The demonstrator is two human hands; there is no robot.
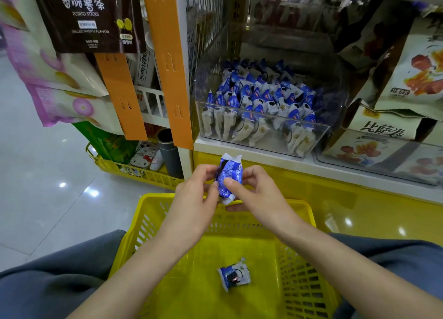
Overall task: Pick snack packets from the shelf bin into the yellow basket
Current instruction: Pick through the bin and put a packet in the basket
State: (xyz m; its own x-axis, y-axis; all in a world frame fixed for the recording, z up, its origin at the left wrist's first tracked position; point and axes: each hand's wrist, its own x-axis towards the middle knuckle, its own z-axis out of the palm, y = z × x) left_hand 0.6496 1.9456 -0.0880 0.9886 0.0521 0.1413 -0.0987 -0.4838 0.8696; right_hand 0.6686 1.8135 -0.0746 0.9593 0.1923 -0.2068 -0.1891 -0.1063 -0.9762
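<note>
A blue-and-white snack packet (229, 172) is held upright between both hands, above the far rim of the yellow basket (148, 225). My left hand (196, 191) pinches its left side. My right hand (256, 189) pinches its right side, thumb on the front. One more packet (234, 274) lies on the basket floor. A clear shelf bin (263, 132) just beyond holds several of the same packets (259, 98).
The basket rests between my knees in grey trousers. Large snack bags (407, 79) fill the shelf to the right of the bin. Orange hanging strips (172, 67) and chip bags hang at left. A second yellow basket (134, 170) with goods sits on the floor.
</note>
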